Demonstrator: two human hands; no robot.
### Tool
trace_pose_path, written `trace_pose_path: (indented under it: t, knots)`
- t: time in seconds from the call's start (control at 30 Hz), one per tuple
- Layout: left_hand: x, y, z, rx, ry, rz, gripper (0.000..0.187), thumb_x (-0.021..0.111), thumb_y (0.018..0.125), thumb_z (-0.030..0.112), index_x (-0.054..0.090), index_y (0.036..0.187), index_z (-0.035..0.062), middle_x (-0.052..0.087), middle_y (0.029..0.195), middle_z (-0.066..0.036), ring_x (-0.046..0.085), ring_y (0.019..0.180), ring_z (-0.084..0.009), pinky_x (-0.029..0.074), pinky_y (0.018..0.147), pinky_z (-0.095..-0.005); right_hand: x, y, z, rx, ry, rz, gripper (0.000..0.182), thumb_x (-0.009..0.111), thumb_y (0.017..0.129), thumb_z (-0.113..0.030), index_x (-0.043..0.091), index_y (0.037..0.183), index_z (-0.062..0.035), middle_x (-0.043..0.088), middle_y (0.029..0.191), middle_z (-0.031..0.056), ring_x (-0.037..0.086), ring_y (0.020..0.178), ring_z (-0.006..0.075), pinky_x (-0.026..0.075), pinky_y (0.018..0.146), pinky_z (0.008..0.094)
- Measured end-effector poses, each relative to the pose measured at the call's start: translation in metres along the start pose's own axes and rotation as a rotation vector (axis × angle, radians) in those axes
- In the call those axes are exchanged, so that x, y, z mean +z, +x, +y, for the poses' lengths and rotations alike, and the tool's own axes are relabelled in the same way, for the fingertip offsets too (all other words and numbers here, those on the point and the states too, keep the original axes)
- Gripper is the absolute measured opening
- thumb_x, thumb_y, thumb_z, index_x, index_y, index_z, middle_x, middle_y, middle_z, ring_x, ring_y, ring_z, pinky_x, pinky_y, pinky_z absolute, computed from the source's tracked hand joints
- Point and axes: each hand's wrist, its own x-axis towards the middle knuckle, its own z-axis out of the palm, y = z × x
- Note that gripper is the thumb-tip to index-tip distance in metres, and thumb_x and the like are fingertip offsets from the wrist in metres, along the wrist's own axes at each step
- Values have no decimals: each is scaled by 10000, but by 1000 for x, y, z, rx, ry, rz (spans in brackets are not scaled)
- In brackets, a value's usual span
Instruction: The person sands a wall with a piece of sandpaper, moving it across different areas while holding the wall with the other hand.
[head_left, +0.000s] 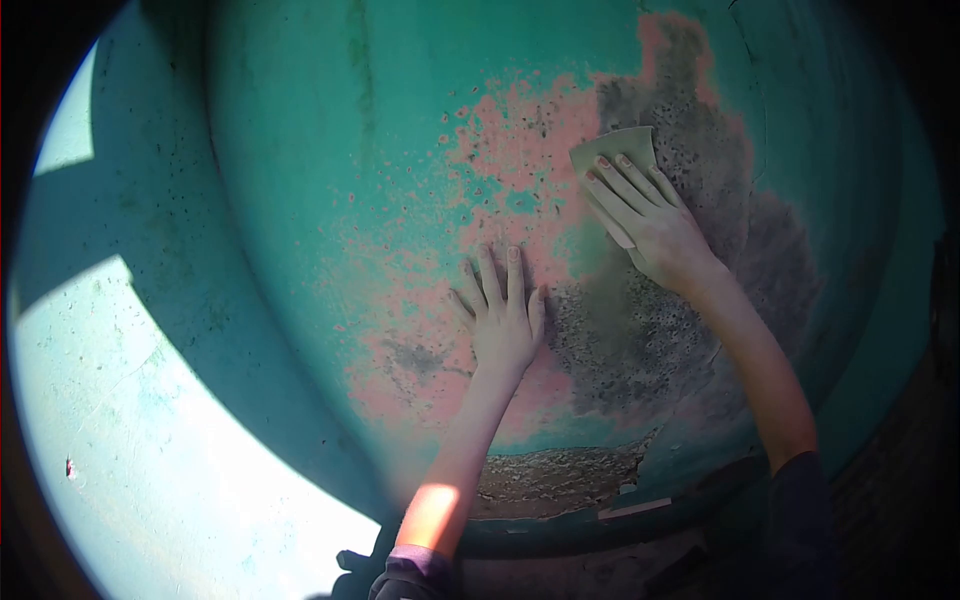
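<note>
A sheet of sandpaper (612,147), greyish green, lies flat against the green painted surface (300,130), over the edge of a rough dark grey patch (690,130). My right hand (655,220) presses on it with straight fingers and holds it to the surface; part of the sheet is hidden beneath the palm. Lower and to the left, my left hand (503,320) rests with spread fingers on a worn pink patch (430,390) and holds nothing. Pale dust covers both hands. Pink and grey layers show through the green paint around them, with many small pits.
Below the hands, a broken strip (560,480) of rough brown material runs along the bottom edge, with a pale sliver (636,509) beside it. On the left, a pale blue surface (150,400) lies partly in bright sunlight. A thin crack crosses the upper right.
</note>
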Motion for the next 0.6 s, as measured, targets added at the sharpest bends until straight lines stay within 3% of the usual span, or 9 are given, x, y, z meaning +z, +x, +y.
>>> trace_pose_path:
  t: [0.17, 0.47, 0.6]
  knots:
    - [2, 0, 1, -5, 5, 32, 687, 434, 1047, 435, 229, 1632, 137, 90, 1684, -242, 51, 1535, -506, 37, 1162, -722, 1, 67, -3, 29, -4, 204, 642, 553, 942, -177, 394, 1564, -167, 347, 1637, 80, 293, 1524, 284, 239, 1230, 522]
    - [3, -3, 1, -16, -8, 19, 681, 415, 1050, 434, 224, 1635, 141, 86, 1685, -241, 46, 1537, -503, 24, 1165, -718, 10, -43, -6, 88, -41, -33, 635, 553, 934, -160, 414, 1553, -153, 392, 1611, 89, 350, 1496, 303, 263, 1219, 526]
    - [2, -1, 2, -21, -2, 14, 682, 416, 1049, 437, 226, 1635, 145, 84, 1688, -235, 40, 1542, -493, 21, 1170, -709, -3, 34, 5, 16, -33, 113, 647, 564, 925, -150, 412, 1554, -158, 395, 1609, 86, 349, 1496, 302, 269, 1217, 525]
